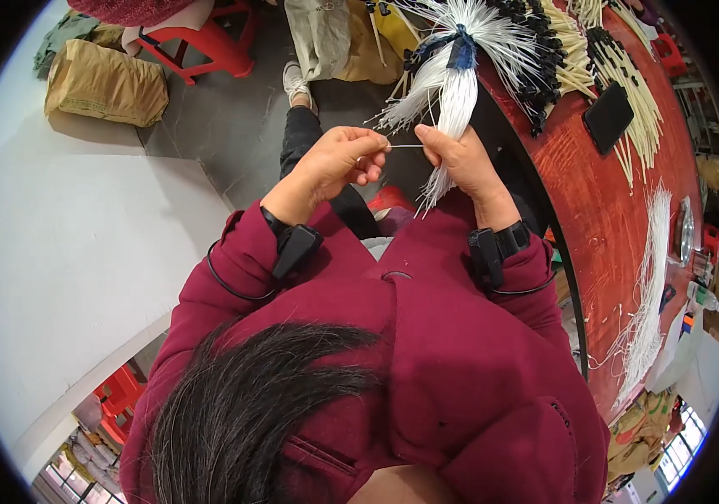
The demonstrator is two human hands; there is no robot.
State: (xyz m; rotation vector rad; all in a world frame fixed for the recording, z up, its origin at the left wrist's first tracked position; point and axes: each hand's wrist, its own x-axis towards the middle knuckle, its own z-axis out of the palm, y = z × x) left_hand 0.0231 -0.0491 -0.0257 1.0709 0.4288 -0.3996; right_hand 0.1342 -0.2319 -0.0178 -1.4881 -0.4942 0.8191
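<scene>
A thick bundle of white strands (458, 97), bound with a dark blue cloth band (463, 49), hangs over the table edge in front of me. My right hand (464, 160) is closed around its lower part, and loose ends trail below the fist. To its left, my left hand (341, 158) pinches the end of a thin white strand (407, 146) between thumb and forefinger. That strand runs taut and nearly level across to my right hand. The left hand's other fingers are curled, with nothing visible in them.
The red table (582, 202) curves along my right, bearing black-tipped pale sticks (628, 92), a dark phone (608, 118) and another white strand bundle (649, 286). A white surface (82, 244) lies left. Farther off are a brown paper sack (107, 82), a red stool (208, 42) and a person's shoe (296, 84).
</scene>
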